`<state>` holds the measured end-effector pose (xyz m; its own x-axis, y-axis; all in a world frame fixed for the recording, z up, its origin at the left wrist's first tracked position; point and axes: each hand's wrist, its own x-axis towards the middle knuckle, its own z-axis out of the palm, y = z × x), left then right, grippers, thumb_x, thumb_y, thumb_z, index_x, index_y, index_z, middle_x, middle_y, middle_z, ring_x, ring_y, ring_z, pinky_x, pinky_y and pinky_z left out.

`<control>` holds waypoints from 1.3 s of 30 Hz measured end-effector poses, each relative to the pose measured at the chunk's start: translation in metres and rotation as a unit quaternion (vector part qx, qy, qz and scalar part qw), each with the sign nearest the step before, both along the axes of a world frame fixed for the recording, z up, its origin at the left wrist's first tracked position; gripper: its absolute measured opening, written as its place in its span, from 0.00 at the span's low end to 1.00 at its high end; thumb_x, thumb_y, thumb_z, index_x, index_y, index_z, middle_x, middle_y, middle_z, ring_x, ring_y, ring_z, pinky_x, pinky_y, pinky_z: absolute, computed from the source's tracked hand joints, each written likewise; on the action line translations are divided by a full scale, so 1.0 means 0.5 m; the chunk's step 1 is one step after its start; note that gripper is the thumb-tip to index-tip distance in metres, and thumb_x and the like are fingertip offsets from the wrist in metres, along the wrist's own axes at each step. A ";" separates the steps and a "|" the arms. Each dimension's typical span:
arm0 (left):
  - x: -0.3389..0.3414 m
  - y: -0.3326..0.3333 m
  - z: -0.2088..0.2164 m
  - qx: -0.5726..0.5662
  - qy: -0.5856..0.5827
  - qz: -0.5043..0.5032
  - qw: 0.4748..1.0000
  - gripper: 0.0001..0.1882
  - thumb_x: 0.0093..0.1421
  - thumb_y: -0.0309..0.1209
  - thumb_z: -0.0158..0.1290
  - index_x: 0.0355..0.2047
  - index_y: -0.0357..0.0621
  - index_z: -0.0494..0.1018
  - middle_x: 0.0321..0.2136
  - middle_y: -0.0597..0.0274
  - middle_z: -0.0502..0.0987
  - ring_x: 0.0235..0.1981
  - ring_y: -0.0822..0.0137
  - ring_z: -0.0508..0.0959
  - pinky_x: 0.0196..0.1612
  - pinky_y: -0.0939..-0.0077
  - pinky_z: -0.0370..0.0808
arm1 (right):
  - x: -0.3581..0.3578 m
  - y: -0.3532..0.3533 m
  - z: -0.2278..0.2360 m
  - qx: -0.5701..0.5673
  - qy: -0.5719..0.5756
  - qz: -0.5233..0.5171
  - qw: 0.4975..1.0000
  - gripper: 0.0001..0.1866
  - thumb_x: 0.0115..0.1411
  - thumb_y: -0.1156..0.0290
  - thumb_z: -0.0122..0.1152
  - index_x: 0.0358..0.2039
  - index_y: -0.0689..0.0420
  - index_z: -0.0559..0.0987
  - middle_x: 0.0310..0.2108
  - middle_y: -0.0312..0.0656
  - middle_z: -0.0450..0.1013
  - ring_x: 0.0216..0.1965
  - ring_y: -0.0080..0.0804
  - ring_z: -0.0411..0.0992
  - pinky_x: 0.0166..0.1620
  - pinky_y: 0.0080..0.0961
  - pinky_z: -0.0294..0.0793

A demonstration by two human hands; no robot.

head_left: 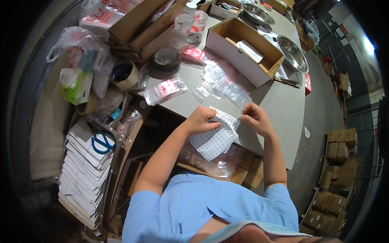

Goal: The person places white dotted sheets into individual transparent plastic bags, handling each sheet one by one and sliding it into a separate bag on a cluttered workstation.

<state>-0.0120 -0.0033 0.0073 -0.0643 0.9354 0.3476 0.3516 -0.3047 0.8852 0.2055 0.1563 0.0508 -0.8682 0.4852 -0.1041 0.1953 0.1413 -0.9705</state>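
Observation:
A white sheet printed with small dark marks (pixel 211 142) hangs folded over the table's front edge. My left hand (pixel 201 120) is closed on its upper left part, thumb lying across it. Just off the sheet's right edge, my right hand (pixel 257 119) has thumb and fingers pinched together; whatever is between them is too small to make out. Beyond both hands a fanned pile of clear zip bags (pixel 227 83) lies on the table. To the left of that pile is a stack of clear bags with red print (pixel 166 90).
An open white cardboard box (pixel 247 60) and steel bowls (pixel 291 52) stand at the back right. Tape rolls (pixel 125 75) and a plastic bottle (pixel 184 20) are at the left. Blue-handled scissors (pixel 103 142) rest on stacked printed sheets (pixel 87 178). Below the table edge sits an open carton (pixel 239 176).

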 end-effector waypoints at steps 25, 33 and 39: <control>-0.005 -0.002 -0.018 -0.016 -0.025 0.027 0.999 0.12 0.49 0.28 0.61 0.19 0.33 0.69 0.16 0.58 0.71 0.20 0.74 0.67 0.23 0.76 0.64 | -0.045 0.089 0.004 0.392 -0.230 -0.193 0.870 0.28 0.39 0.76 0.75 0.41 0.57 0.69 0.34 0.46 0.71 0.38 0.43 0.72 0.41 0.36 0.72; -0.012 0.001 -0.013 -0.049 -0.020 0.019 0.998 0.09 0.49 0.27 0.61 0.24 0.33 0.74 0.19 0.60 0.74 0.22 0.76 0.70 0.25 0.77 0.66 | -0.091 0.089 0.001 0.242 -0.129 -0.119 0.954 0.15 0.57 0.82 0.58 0.43 0.58 0.66 0.31 0.44 0.72 0.33 0.32 0.70 0.40 0.27 0.71; -0.013 -0.001 -0.024 -0.048 -0.034 0.031 0.998 0.10 0.49 0.28 0.61 0.23 0.33 0.73 0.19 0.60 0.74 0.22 0.76 0.70 0.25 0.78 0.66 | -0.105 0.074 -0.020 0.284 -0.121 -0.123 0.943 0.13 0.59 0.83 0.52 0.43 0.59 0.64 0.30 0.47 0.71 0.33 0.36 0.71 0.40 0.28 0.71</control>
<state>-0.0183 -0.0038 -0.0044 -0.1445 0.9576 0.2494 0.3047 -0.1967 0.9319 0.1532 0.1931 0.0407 -0.7065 0.7057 0.0524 0.4963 0.5469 -0.6742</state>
